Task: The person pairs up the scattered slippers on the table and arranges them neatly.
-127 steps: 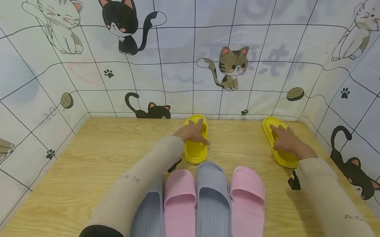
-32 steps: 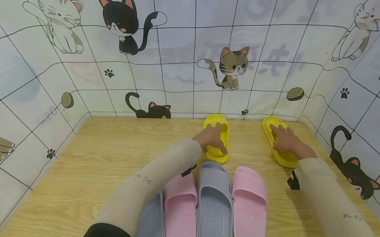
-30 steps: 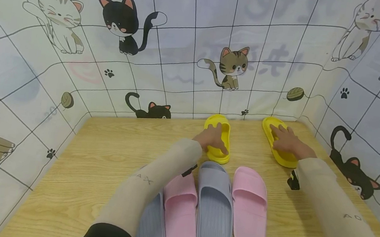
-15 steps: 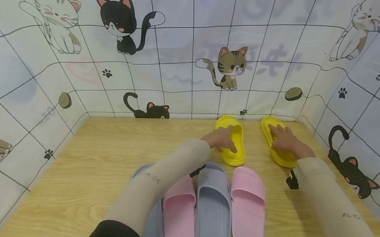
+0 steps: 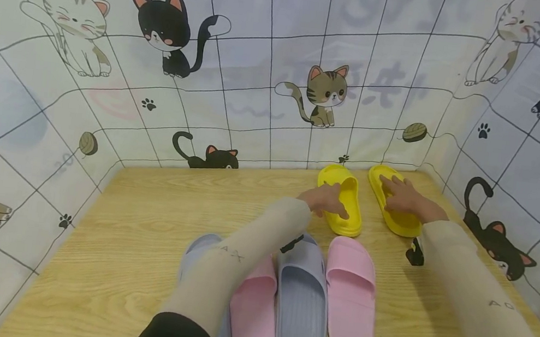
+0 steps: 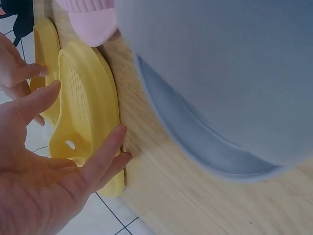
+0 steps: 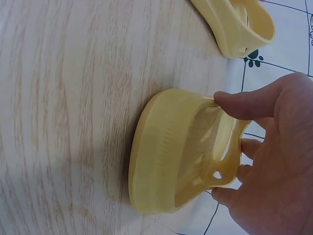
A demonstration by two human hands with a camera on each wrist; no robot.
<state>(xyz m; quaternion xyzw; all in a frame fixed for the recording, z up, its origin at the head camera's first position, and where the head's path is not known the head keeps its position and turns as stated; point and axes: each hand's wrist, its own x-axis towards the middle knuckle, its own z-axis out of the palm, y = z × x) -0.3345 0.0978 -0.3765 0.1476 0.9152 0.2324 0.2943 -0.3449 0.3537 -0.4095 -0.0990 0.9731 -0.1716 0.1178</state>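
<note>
Both hands rest on yellow slippers at the far end of the wooden table (image 5: 143, 243). One is the left hand (image 5: 324, 199), which lies on the left yellow slipper (image 5: 343, 205) with its fingers straight and spread, the thumb on one side and the other fingers on the far side, as the left wrist view shows. It presses on the slipper but does not curl round it. Its partner, the right hand (image 5: 407, 198), lies on the right yellow slipper (image 5: 394, 206), with the thumb on top of the strap and the other fingers bent round the strap's far side, so it holds the slipper. These two yellow slippers sit just beside each other near the back wall, close to the right corner, with a thin gap between them. Nearer to the person lie four more slippers in a row: a grey slipper (image 5: 197, 251) partly hidden under the left sleeve, a pink slipper (image 5: 252, 309), another grey slipper (image 5: 302, 303) and another pink slipper (image 5: 349, 295). All around stands a cat wall (image 5: 260, 68) with drawn cats and paw prints.
</note>
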